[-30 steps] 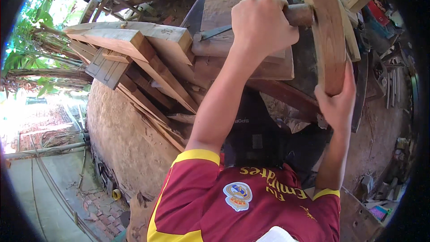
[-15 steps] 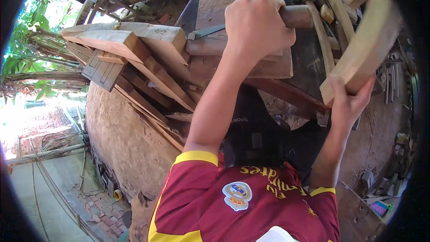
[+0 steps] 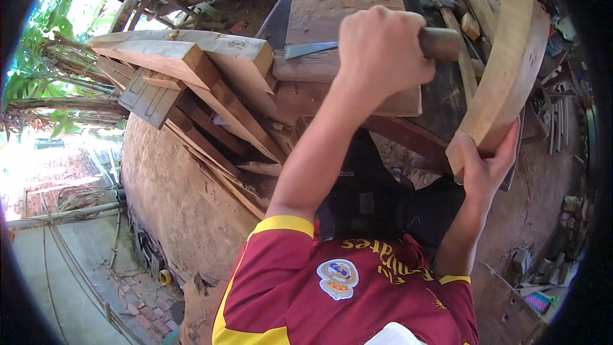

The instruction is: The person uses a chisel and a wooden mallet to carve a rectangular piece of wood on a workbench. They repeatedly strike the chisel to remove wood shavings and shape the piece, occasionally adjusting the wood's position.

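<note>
My left hand (image 3: 383, 51) is closed round a chisel, with the round wooden handle (image 3: 442, 43) sticking out to the right of the fist. The flat grey blade (image 3: 311, 49) points left and lies over a reddish-brown wood piece (image 3: 303, 69). That piece rests across a worn wooden board (image 3: 345, 9) on the dark bench. My right hand (image 3: 488, 163) grips the lower end of a thick, slightly curved wooden block (image 3: 507, 70), which is held up like a mallet. Its upper part stands to the right of the chisel handle, apart from it.
A hammer (image 3: 444, 4) and several wood offcuts lie at the right of the bench (image 3: 447, 105). Long timber planks (image 3: 185, 57) lean at the left. Scrap pieces (image 3: 562, 121) crowd the far right edge. Bare ground (image 3: 185, 179) lies below the planks.
The wooden block has swung left and more upright, nearer to the chisel handle. My left hand and the chisel have shifted a little right and toward me.
</note>
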The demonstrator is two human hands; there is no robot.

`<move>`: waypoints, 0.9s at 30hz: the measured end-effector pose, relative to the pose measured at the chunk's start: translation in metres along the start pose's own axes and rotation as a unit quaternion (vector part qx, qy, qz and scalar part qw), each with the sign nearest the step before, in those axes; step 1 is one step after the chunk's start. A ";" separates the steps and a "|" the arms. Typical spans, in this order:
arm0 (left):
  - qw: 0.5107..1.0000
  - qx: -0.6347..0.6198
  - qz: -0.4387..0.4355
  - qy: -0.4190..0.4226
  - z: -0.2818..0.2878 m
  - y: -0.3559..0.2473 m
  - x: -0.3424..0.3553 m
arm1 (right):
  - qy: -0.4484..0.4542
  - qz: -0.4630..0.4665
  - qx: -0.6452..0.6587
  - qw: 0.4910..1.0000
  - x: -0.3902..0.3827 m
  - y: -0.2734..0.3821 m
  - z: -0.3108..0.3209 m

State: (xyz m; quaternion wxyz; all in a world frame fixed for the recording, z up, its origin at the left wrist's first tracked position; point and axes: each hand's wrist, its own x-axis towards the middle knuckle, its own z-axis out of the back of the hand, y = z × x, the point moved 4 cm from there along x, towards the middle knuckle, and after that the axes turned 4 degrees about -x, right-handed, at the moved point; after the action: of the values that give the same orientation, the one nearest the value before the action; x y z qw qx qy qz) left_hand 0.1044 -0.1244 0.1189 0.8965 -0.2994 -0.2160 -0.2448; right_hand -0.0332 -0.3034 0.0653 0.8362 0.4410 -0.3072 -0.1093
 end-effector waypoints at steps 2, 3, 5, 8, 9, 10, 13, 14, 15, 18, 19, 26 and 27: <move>0.999 -0.017 -0.019 -0.021 -0.002 -0.008 0.000 | -0.005 -0.010 0.008 1.000 -0.005 -0.001 0.003; 0.999 -0.020 -0.018 -0.024 -0.002 -0.011 0.000 | -0.004 -0.017 0.019 1.000 -0.008 0.000 0.004; 0.999 -0.026 -0.013 -0.030 -0.002 -0.013 -0.001 | -0.002 -0.021 0.034 0.999 -0.012 0.000 0.008; 0.998 -0.034 -0.007 -0.043 0.003 -0.012 -0.003 | -0.003 -0.011 0.038 0.999 -0.013 0.002 0.017; 0.998 -0.038 -0.008 -0.051 0.005 -0.012 -0.003 | -0.008 -0.006 0.034 0.999 -0.013 0.004 0.021; 0.997 -0.043 -0.009 -0.060 0.007 -0.012 -0.003 | -0.012 -0.002 0.031 0.999 -0.012 0.006 0.025; 0.994 -0.062 -0.018 -0.085 0.013 -0.015 -0.004 | -0.052 -0.012 0.061 0.997 -0.012 0.006 0.034; 0.993 -0.069 -0.020 -0.091 0.015 -0.017 -0.005 | -0.056 -0.010 0.066 0.996 -0.011 0.007 0.035; 0.992 -0.077 -0.022 -0.096 0.018 -0.018 -0.007 | -0.061 -0.007 0.070 0.996 -0.010 0.008 0.036; 0.990 -0.090 -0.017 -0.105 0.022 -0.020 -0.010 | -0.075 -0.003 0.078 0.994 -0.010 0.005 0.039; 0.990 -0.093 -0.014 -0.106 0.023 -0.019 -0.010 | -0.080 -0.002 0.080 0.994 -0.011 0.004 0.040; 0.983 -0.116 0.005 -0.141 0.031 -0.018 -0.007 | -0.034 -0.021 0.073 0.997 -0.023 0.015 0.030; 0.981 -0.123 0.003 -0.147 0.032 -0.017 -0.007 | -0.021 -0.020 0.084 0.996 -0.025 0.017 0.027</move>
State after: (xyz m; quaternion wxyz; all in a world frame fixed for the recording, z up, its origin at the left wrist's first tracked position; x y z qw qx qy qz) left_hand 0.0816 -0.1140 0.1459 0.8121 -0.4409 -0.3125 -0.2201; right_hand -0.0702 -0.3002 0.0797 0.7876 0.5130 -0.3237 -0.1087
